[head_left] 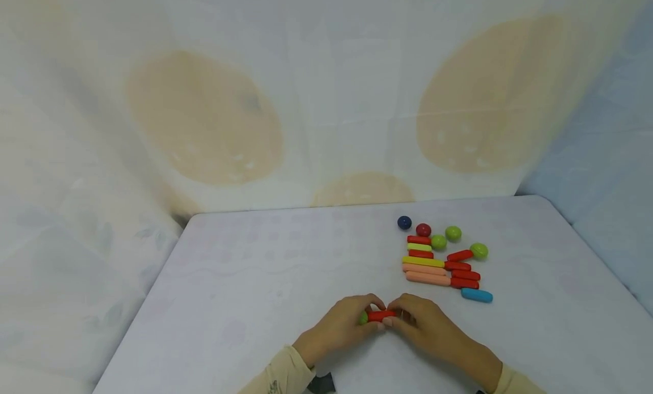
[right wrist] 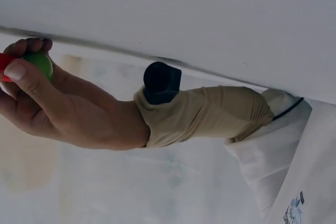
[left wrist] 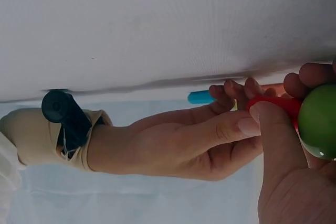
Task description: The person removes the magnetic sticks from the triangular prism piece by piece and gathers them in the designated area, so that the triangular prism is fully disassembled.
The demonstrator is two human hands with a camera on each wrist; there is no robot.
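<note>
Left hand: fingers curled round a green ball, thumb on top, low on the bench near the front edge.
Right hand: fingertips pinching the other end of a short red stick, which lies level between both hands.
Join: ball sits at the stick's 9 o'clock end, touching it (the left wrist view shows the two pressed together).
Doing it well: I'd say keep the stick level and push straight along its length, so the ball seats squarely on the tip rather than rolling off to one side.
Spare pieces: pile of sticks and balls at 1 o'clock from the hands, well apart; a blue stick is its nearest member.
Open room: wide bare bench from 9 to 12 o'clock.
Edges: front edge is close under the wrists (little slack there); the right edge lies beyond the pile.
</note>
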